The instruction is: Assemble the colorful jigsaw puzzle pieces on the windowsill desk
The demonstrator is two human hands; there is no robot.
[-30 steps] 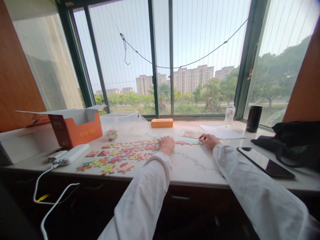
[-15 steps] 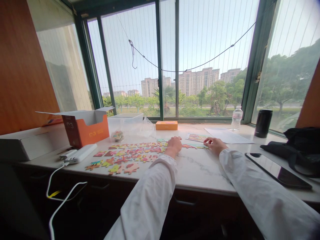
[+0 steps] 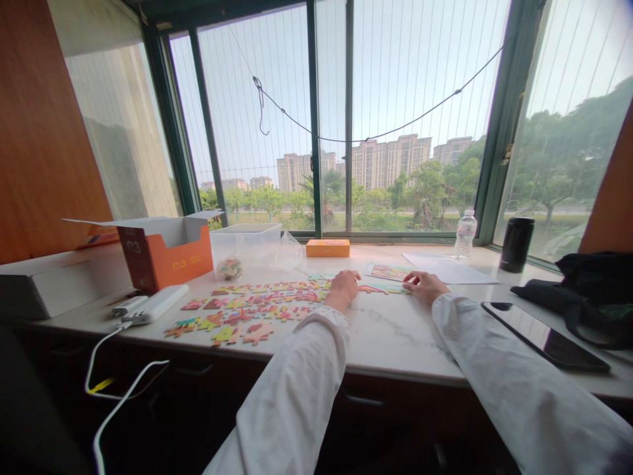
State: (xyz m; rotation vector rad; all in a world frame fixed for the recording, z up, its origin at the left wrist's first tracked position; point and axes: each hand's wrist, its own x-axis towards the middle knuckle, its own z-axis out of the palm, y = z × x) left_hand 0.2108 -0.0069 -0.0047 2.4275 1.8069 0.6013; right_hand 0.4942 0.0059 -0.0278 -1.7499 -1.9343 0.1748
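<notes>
A joined strip of jigsaw puzzle pieces (image 3: 373,288) lies on the table between my two hands. My left hand (image 3: 345,289) rests at its left part, fingers curled down; what is under the fingertips is hidden. At the strip's right end, my right hand (image 3: 426,287) has its thumb and fingers closed around the end puzzle piece (image 3: 403,291). Many loose puzzle pieces (image 3: 257,332) lie spread in rough rows to the left of my left hand. Just behind the strip is a printed picture card (image 3: 388,272) with colours like those of the pieces.
Behind stand an orange box (image 3: 328,248), a clear plastic bin (image 3: 247,244) and a bag of pieces (image 3: 229,268). An open carton (image 3: 168,254) and white power strip (image 3: 161,305) are left. Paper (image 3: 450,268), bottle (image 3: 465,234), black flask (image 3: 517,245) and phone (image 3: 544,335) are right.
The view has shifted slightly, so things sit a little further left. Both hands stay at nearly the same places on the puzzle strip.
</notes>
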